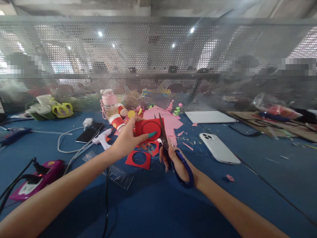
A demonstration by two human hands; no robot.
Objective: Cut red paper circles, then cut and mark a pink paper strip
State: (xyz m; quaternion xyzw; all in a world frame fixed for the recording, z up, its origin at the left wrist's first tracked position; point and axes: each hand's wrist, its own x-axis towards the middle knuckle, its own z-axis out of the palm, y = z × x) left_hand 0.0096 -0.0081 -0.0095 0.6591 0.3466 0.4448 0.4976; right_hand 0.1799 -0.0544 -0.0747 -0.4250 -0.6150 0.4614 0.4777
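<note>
Head view: 1 red card (149, 123), flat, smooth, w/ black circle outline; held over tbl, ctr, long axis approx. L–R, printed side twd wearer. L hand (125, 139): pinching card, thumb on its face. 1 pr scissors (163, 135), dk metal blades, blue loop handles; gripped in R hand (178, 162), blades parted at card's R edge, tips pointing away & slightly L. Below: red offcut (130, 161), round hole, on blue tabletop (138, 208). Behind: pink sheets (162, 114), angular, flat. Lt-coloured glue gun (102, 138), L of ctr.
</note>
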